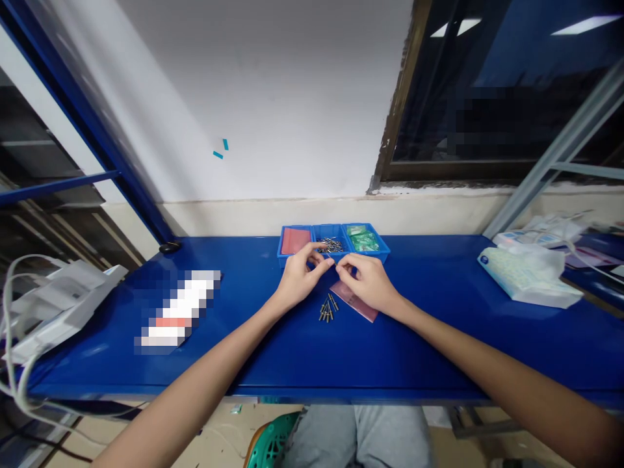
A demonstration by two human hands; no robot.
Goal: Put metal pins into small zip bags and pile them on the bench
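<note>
**Over the blue surface [273,364], a fine two-handed pinch**

Head view: left hand [299,278] and right hand [369,281] face each other, fingertips close, each grip narrow — whether something small sits between them, I cannot tell. Small metal pins [328,308] lie loosely piled just nearer the person, likely for easy reach; a flat pink piece [361,311] lies partly beneath the right hand. Behind, a divided tray [385,253] separates reddish pieces [295,240], metal pieces [334,245] and green packets [363,240] — presumably to keep kinds unmixed.
</note>
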